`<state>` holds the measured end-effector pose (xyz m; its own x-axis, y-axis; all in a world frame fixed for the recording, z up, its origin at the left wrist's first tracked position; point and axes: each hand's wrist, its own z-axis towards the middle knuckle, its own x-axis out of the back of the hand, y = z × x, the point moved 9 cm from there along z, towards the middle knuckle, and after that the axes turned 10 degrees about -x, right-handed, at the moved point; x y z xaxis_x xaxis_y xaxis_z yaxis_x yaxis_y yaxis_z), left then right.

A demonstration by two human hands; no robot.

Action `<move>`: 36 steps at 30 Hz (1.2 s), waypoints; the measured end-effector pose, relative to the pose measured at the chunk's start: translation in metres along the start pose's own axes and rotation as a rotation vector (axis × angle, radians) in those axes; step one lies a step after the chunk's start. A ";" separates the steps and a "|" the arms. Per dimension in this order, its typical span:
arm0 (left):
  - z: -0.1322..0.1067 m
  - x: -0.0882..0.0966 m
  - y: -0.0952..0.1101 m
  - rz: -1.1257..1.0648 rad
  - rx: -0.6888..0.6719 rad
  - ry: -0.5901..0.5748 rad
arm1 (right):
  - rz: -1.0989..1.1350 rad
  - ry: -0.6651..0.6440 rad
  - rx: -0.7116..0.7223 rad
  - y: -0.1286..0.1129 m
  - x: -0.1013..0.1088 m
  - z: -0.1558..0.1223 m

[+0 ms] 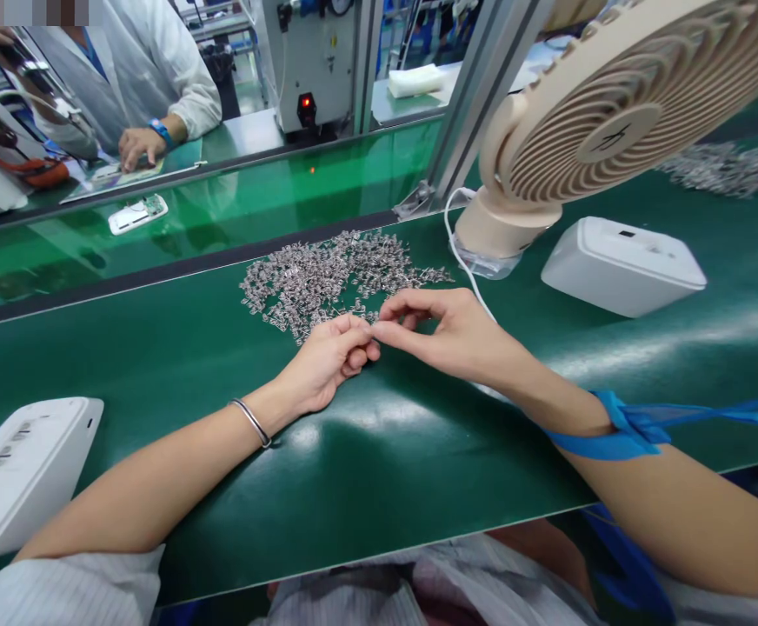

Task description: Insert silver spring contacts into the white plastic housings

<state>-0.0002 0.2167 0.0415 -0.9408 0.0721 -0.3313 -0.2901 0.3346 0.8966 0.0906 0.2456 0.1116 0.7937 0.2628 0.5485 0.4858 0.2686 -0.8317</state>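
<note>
A loose heap of small shiny metal pieces [314, 278] lies on the green work surface [236, 513], just beyond my hands. My left hand [330, 361] is closed at the heap's near edge, thumb pressed on the curled fingers. Thumb and forefinger of my right hand [450, 335] pinch together, and their tips meet the left thumb. Whatever sits between the fingertips is too small and covered to make out. A metal bracelet rings the left wrist, and a blue band [620, 430] is tied round the right wrist.
A beige fan [614, 122] with a white cable stands behind my right hand. White devices [623, 265] lie at the right and at the left [27, 469]. Another metal heap [737, 169] is far right. Across a green belt [222, 226], a person works beside an opened device [137, 215].
</note>
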 end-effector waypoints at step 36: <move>-0.010 0.005 0.025 0.554 -0.335 0.102 | -0.156 0.246 0.056 0.030 0.024 0.018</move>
<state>-0.0142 0.2156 0.0649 -0.9737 0.0551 0.2209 0.2190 -0.0384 0.9750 0.1175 0.2771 0.1010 0.7791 -0.0160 0.6267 0.5935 0.3407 -0.7292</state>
